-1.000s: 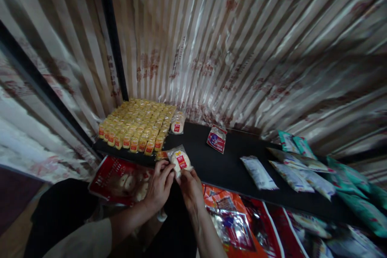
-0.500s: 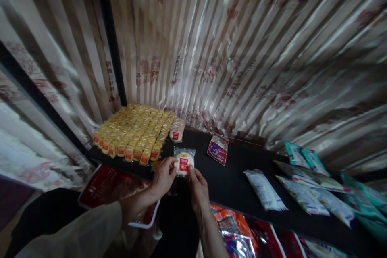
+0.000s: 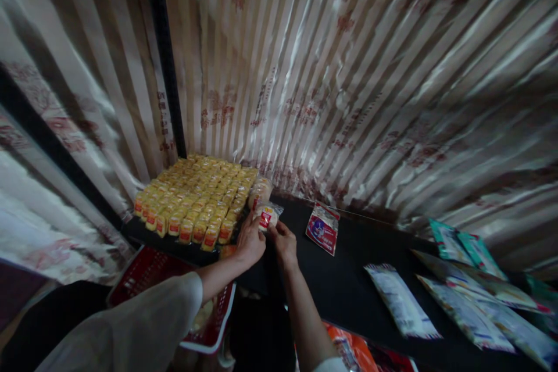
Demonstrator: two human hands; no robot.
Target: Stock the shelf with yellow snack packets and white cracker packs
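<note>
Between both hands is a clear-wrapped round white pastry [image 3: 267,215] with a red and yellow label, tilted over the shelf. My left hand [image 3: 251,242] is closed on its left edge, and my right hand [image 3: 283,242] pinches its right lower edge. Just behind it stands a short row of similar wrapped white pastries [image 3: 260,188], partly hidden by the held one. To the left, many yellow wrapped cakes [image 3: 200,186] with red labels are lined up in close rows on the black shelf [image 3: 322,279].
A red and purple packet [image 3: 323,228] lies right of my hands. Farther right are a white packet [image 3: 401,300], several pale packets [image 3: 466,311] and green packets [image 3: 468,247]. Below the shelf are a red basket [image 3: 150,267] and orange bags [image 3: 349,349]. A dark post [image 3: 163,52] rises at the left.
Both hands have carried the wrapped pastry away from me, up to the short row of white pastries. It is now more tilted. The camera view has shifted slightly.
</note>
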